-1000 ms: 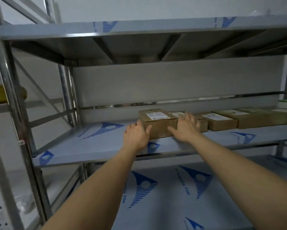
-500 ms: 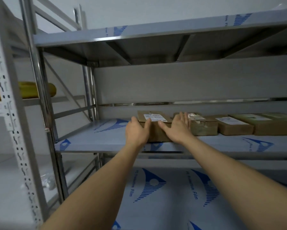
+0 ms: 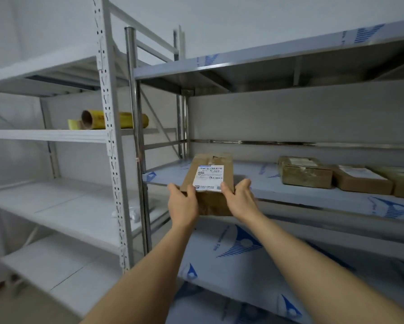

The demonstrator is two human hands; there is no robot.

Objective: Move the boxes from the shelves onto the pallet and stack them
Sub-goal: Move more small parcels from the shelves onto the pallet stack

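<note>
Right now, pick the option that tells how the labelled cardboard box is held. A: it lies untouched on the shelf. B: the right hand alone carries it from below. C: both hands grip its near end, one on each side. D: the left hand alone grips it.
C: the left hand and the right hand clasp opposite sides of the near end of the labelled box, which juts out past the steel shelf edge.
</note>
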